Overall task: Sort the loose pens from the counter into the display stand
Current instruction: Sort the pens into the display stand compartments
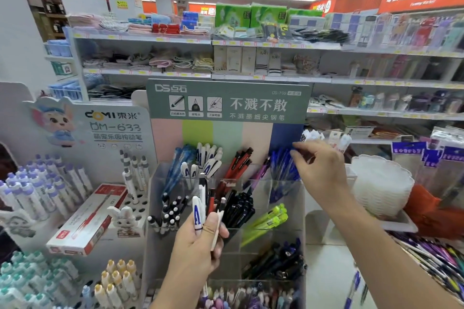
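A clear acrylic display stand point(296, 198) with tiered compartments fills the middle, under a green header card point(227, 101). My left hand point(198, 246) is closed around a bundle of loose pens point(209, 204), white, blue, red and black, held upright in front of the stand. My right hand point(319, 168) reaches to the top right compartment, fingertips pinching among the blue pens point(282, 165) there; whether it grips one is hard to tell. Other compartments hold white-capped pens point(207, 158), red pens point(238, 160), black pens point(239, 204) and green pens point(270, 221).
A white DOMI stand point(75, 183) with purple-tipped pens and a red-and-white pen box point(88, 218) sits left. White woven baskets point(381, 183) stand right, with a tray of mixed pens point(431, 263) below them. Stocked store shelves run behind.
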